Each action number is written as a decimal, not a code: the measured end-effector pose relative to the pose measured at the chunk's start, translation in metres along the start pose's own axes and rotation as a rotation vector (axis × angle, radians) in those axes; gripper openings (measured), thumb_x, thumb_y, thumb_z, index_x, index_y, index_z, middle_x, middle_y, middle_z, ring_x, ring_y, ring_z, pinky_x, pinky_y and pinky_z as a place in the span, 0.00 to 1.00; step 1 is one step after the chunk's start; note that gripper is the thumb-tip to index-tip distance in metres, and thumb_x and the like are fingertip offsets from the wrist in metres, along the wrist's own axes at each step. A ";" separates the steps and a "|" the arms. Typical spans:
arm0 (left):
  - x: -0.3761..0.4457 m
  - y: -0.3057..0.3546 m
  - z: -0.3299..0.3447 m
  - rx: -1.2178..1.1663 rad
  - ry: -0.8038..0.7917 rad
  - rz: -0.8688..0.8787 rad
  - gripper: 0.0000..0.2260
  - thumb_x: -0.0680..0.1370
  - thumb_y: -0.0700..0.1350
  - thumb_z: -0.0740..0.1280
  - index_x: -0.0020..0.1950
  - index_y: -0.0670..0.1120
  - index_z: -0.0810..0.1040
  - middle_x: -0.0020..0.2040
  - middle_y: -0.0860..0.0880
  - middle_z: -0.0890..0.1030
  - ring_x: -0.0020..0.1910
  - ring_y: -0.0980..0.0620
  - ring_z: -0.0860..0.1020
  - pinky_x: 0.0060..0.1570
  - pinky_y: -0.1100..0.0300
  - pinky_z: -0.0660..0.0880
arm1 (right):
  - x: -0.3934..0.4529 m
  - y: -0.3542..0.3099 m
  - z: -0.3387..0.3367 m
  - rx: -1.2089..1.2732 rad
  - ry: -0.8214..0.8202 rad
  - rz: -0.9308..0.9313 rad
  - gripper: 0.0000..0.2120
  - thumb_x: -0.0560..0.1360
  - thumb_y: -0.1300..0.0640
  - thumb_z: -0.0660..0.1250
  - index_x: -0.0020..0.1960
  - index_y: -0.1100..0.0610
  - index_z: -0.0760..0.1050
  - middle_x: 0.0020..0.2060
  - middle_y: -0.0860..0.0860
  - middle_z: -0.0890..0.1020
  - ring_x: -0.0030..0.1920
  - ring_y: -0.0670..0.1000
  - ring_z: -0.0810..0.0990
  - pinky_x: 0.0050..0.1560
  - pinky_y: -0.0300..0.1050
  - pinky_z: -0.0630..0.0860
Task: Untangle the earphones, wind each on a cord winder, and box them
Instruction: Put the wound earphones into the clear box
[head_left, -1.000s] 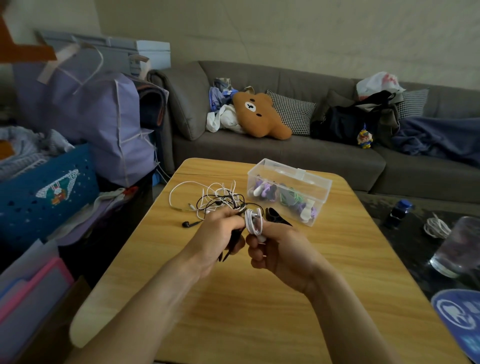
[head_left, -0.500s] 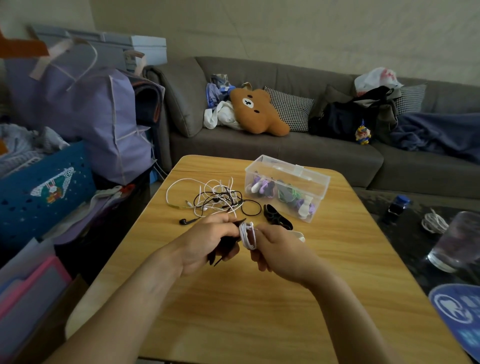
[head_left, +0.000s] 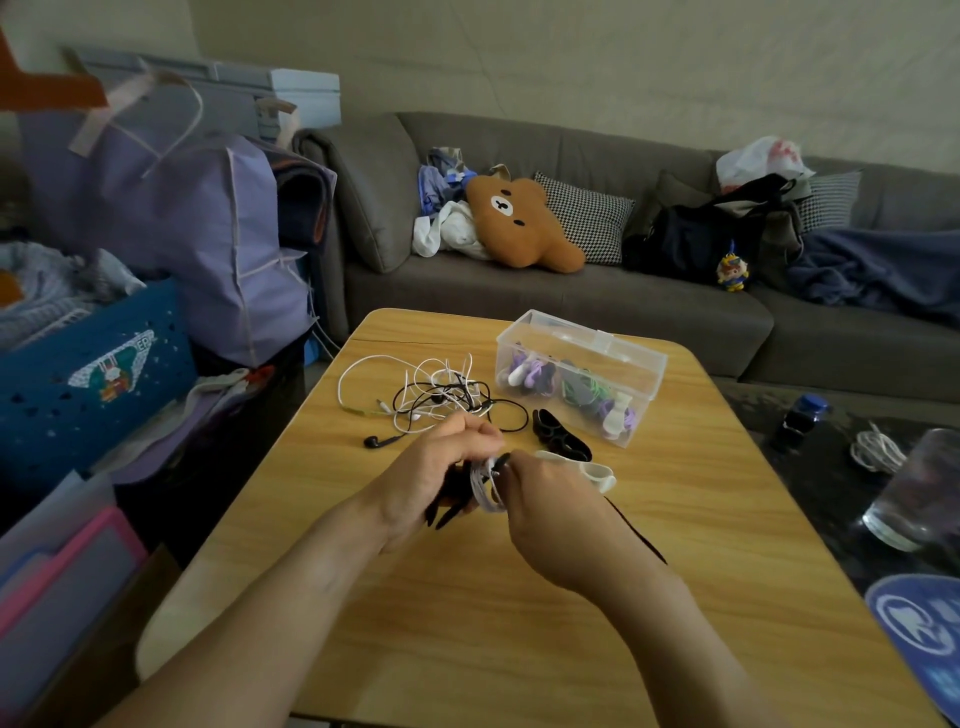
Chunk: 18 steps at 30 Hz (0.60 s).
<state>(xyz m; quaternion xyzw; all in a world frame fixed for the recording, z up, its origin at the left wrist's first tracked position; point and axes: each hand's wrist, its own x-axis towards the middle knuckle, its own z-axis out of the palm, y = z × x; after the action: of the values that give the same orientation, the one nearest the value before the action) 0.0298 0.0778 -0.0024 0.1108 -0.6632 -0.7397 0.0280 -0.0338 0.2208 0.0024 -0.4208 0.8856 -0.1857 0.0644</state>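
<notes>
Over wooden table (head_left: 519, 623), mid-frame: both hands meet above the top, w/ a bundle of white earphone cord (head_left: 485, 486) between them. Left hand (head_left: 436, 473) has fingers curled round a black cord winder (head_left: 451, 501), whose dark tips poke out below the palm. Right hand (head_left: 545, 499) is curled too, fingertips pinching at the white coil; exact finger contact is hidden from this angle. Coil looks wrapped round the black winder, several turns, tight.

Just beyond right hand, a white cord winder (head_left: 597, 474) lies flat on table. Next to it, further back, a spare black winder (head_left: 558, 435), also flat.

Behind left hand: tangle of earphones (head_left: 431, 395), white + black cords mixed, one black earbud (head_left: 372, 442) trailing out to the left side. Not touched by either hand.

Clear plastic box (head_left: 582, 376) sits back-right of tangle, lid off or open (can't tell which). Inside it: wound sets on purple, green, white winders.

Bkgd: grey sofa (head_left: 571, 296) w/ bear cushion (head_left: 519, 223). Glass (head_left: 919, 493) on dark surface at right.
</notes>
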 end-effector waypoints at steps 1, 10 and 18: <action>0.000 0.000 0.000 0.060 0.011 0.032 0.20 0.67 0.54 0.71 0.55 0.45 0.76 0.41 0.46 0.76 0.36 0.51 0.75 0.32 0.60 0.72 | 0.001 0.000 0.000 -0.001 -0.009 -0.009 0.07 0.84 0.58 0.55 0.49 0.53 0.69 0.39 0.48 0.73 0.38 0.50 0.73 0.32 0.38 0.63; -0.001 -0.003 0.018 0.304 0.263 0.307 0.05 0.73 0.44 0.70 0.47 0.46 0.81 0.52 0.40 0.77 0.45 0.57 0.79 0.42 0.64 0.77 | 0.003 0.005 -0.002 1.167 -0.192 0.272 0.15 0.85 0.56 0.56 0.48 0.62 0.78 0.38 0.57 0.80 0.40 0.53 0.80 0.41 0.48 0.79; 0.001 -0.011 0.030 0.537 0.392 0.556 0.09 0.77 0.38 0.68 0.51 0.48 0.71 0.51 0.53 0.69 0.50 0.56 0.72 0.50 0.64 0.72 | 0.007 0.007 0.002 1.264 0.009 0.237 0.17 0.86 0.55 0.55 0.54 0.62 0.81 0.46 0.56 0.87 0.50 0.52 0.85 0.51 0.47 0.82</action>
<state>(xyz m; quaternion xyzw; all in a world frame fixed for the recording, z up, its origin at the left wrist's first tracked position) 0.0243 0.1083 -0.0106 0.0698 -0.8190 -0.4700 0.3218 -0.0424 0.2188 -0.0018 -0.2001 0.6463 -0.6649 0.3165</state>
